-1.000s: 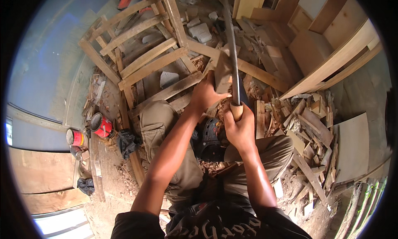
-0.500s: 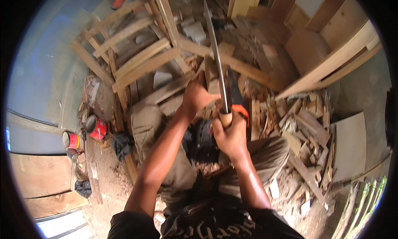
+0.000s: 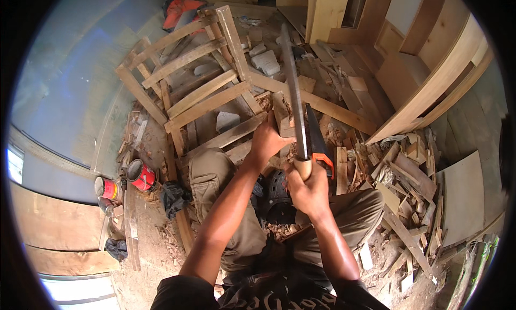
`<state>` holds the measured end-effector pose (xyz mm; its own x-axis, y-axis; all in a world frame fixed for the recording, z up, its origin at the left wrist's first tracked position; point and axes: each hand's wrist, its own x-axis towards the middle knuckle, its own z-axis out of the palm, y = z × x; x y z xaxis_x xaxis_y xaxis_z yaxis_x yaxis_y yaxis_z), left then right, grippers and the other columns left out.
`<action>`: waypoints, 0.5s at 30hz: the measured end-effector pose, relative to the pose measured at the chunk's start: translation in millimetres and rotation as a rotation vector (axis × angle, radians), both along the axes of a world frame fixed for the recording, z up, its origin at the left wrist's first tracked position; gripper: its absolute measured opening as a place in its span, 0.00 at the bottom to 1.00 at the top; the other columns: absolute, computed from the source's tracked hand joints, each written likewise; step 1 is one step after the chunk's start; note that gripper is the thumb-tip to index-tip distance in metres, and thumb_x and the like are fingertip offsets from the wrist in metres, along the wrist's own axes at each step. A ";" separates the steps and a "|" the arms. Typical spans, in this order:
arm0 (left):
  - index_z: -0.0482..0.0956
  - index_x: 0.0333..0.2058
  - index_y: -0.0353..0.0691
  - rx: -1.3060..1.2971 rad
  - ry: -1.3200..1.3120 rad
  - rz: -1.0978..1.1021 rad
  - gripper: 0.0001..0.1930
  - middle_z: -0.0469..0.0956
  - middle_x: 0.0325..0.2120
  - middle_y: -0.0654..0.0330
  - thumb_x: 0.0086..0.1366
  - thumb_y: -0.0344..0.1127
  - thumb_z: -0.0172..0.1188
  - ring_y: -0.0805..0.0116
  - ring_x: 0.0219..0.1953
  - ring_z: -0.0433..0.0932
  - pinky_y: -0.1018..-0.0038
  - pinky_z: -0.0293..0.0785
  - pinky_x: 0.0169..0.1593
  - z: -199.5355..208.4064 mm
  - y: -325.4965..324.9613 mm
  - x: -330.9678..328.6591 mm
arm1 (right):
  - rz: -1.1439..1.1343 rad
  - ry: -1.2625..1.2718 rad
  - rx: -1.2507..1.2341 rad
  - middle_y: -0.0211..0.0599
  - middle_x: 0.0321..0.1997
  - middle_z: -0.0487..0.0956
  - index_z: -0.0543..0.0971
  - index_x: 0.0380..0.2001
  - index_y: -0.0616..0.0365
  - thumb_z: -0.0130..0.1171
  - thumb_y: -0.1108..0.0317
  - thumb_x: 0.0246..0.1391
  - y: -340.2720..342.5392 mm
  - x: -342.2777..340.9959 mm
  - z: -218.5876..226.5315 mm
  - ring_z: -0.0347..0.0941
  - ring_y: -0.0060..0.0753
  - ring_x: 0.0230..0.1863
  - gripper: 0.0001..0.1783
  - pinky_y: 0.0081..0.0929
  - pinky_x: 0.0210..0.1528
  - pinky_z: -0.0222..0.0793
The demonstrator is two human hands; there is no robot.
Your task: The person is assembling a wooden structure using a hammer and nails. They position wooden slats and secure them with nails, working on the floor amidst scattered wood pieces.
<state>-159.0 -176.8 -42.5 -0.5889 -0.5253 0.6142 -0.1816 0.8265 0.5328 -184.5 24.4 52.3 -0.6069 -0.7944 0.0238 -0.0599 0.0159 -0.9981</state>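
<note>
A woodworking workshop: heaped offcuts [image 3: 413, 176], a handsaw [image 3: 316, 137], a slatted frame [image 3: 208, 107], and probably paint tins [image 3: 144, 176].

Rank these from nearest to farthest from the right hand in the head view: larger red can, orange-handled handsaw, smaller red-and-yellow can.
From the right hand:
1. Orange-handled handsaw: just beyond the hand.
2. Larger red can: off to the left, past the left knee.
3. Smaller red-and-yellow can: farther left, beyond the larger one.
</note>
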 end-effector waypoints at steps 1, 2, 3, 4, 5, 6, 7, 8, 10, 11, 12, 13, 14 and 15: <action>0.71 0.48 0.30 -0.025 0.025 0.018 0.41 0.81 0.35 0.41 0.42 0.47 0.82 0.39 0.37 0.82 0.54 0.82 0.39 -1.5 -2.1 0.3 | -0.045 0.028 -0.025 0.25 0.19 0.74 0.75 0.30 0.61 0.60 0.68 0.63 0.3 2.7 8.1 0.68 0.15 0.18 0.09 0.20 0.20 0.63; 0.70 0.49 0.30 -0.007 0.011 0.029 0.43 0.81 0.35 0.42 0.40 0.47 0.83 0.39 0.38 0.82 0.55 0.82 0.39 -9.8 -9.0 6.2 | -0.068 0.104 -0.099 0.24 0.20 0.74 0.76 0.32 0.61 0.61 0.69 0.61 -1.7 6.5 17.9 0.68 0.14 0.19 0.08 0.19 0.20 0.63; 0.70 0.50 0.30 0.015 0.003 0.028 0.44 0.81 0.35 0.42 0.38 0.47 0.84 0.39 0.38 0.82 0.55 0.82 0.39 -14.0 -11.9 5.8 | -0.046 0.098 -0.140 0.24 0.20 0.74 0.76 0.33 0.62 0.61 0.69 0.61 -0.2 5.4 31.7 0.68 0.14 0.20 0.08 0.19 0.22 0.63; 0.70 0.51 0.30 0.031 -0.013 0.024 0.45 0.81 0.35 0.42 0.37 0.47 0.84 0.39 0.38 0.82 0.55 0.82 0.39 -18.8 -13.4 8.4 | -0.044 0.154 -0.135 0.24 0.20 0.74 0.76 0.33 0.62 0.61 0.70 0.60 -1.1 3.3 32.3 0.68 0.14 0.21 0.07 0.20 0.23 0.64; 0.69 0.51 0.30 0.043 -0.017 0.005 0.46 0.81 0.35 0.42 0.37 0.46 0.84 0.39 0.38 0.82 0.55 0.82 0.39 -17.0 -13.5 2.8 | -0.055 0.223 -0.133 0.24 0.20 0.75 0.76 0.34 0.63 0.61 0.71 0.59 -0.6 -1.1 34.7 0.68 0.14 0.22 0.06 0.21 0.23 0.64; 0.69 0.51 0.30 0.043 -0.020 -0.001 0.46 0.81 0.35 0.42 0.37 0.46 0.84 0.39 0.38 0.82 0.55 0.81 0.39 -15.9 -11.9 1.5 | -0.058 0.193 -0.105 0.25 0.20 0.75 0.77 0.34 0.64 0.60 0.71 0.58 -1.8 -1.5 32.4 0.69 0.15 0.22 0.06 0.22 0.24 0.65; 0.69 0.51 0.30 0.042 -0.023 -0.007 0.46 0.81 0.35 0.42 0.37 0.46 0.84 0.39 0.38 0.82 0.55 0.81 0.39 -15.5 -8.7 3.7 | -0.061 0.161 -0.077 0.27 0.20 0.75 0.77 0.34 0.64 0.60 0.72 0.57 -4.3 -1.9 25.9 0.69 0.16 0.23 0.06 0.23 0.25 0.66; 0.70 0.51 0.30 0.037 -0.013 -0.012 0.45 0.81 0.35 0.43 0.37 0.46 0.84 0.39 0.38 0.82 0.55 0.81 0.40 -13.0 -5.5 2.6 | -0.036 0.244 -0.002 0.30 0.20 0.75 0.77 0.34 0.65 0.60 0.72 0.56 -5.0 -7.5 17.3 0.70 0.18 0.23 0.07 0.25 0.26 0.67; 0.70 0.50 0.30 0.024 0.018 -0.030 0.45 0.80 0.36 0.43 0.38 0.46 0.84 0.39 0.38 0.82 0.55 0.81 0.40 -7.6 0.5 -1.8 | -0.041 0.288 0.081 0.32 0.20 0.75 0.77 0.34 0.66 0.60 0.72 0.56 -2.5 -15.0 6.7 0.70 0.19 0.23 0.07 0.26 0.26 0.67; 0.70 0.50 0.31 0.017 0.031 -0.027 0.44 0.80 0.36 0.43 0.38 0.47 0.84 0.40 0.38 0.81 0.55 0.81 0.40 -6.3 0.6 1.9 | -0.031 0.301 0.122 0.33 0.20 0.75 0.77 0.34 0.67 0.60 0.72 0.55 -4.1 -12.4 9.5 0.70 0.19 0.23 0.08 0.26 0.26 0.67; 0.70 0.49 0.31 0.018 0.027 -0.033 0.43 0.80 0.37 0.44 0.38 0.47 0.84 0.40 0.38 0.82 0.56 0.81 0.40 -9.6 -2.0 3.2 | -0.030 0.277 0.136 0.32 0.20 0.76 0.78 0.35 0.66 0.61 0.72 0.55 -2.6 -10.6 15.7 0.71 0.19 0.23 0.08 0.26 0.26 0.67; 0.70 0.49 0.31 -0.019 0.021 -0.014 0.43 0.80 0.37 0.44 0.38 0.47 0.84 0.41 0.38 0.82 0.56 0.81 0.40 -9.8 -5.5 3.3 | -0.037 0.278 0.064 0.37 0.21 0.77 0.77 0.34 0.66 0.61 0.71 0.54 -3.3 -10.0 23.0 0.75 0.26 0.24 0.09 0.29 0.28 0.70; 0.70 0.49 0.31 -0.044 0.011 0.001 0.43 0.80 0.37 0.44 0.38 0.46 0.84 0.41 0.38 0.82 0.56 0.82 0.40 -13.3 -6.5 2.5 | -0.048 0.275 0.003 0.43 0.22 0.79 0.77 0.34 0.65 0.61 0.70 0.53 -2.7 -9.9 26.1 0.78 0.33 0.25 0.09 0.32 0.31 0.73; 0.70 0.49 0.32 -0.069 0.001 0.015 0.42 0.80 0.37 0.45 0.39 0.46 0.83 0.41 0.38 0.82 0.56 0.82 0.40 -14.3 -6.2 1.9 | -0.059 0.273 -0.057 0.49 0.23 0.80 0.76 0.34 0.65 0.62 0.69 0.52 -1.8 -9.9 32.9 0.82 0.40 0.27 0.10 0.35 0.33 0.75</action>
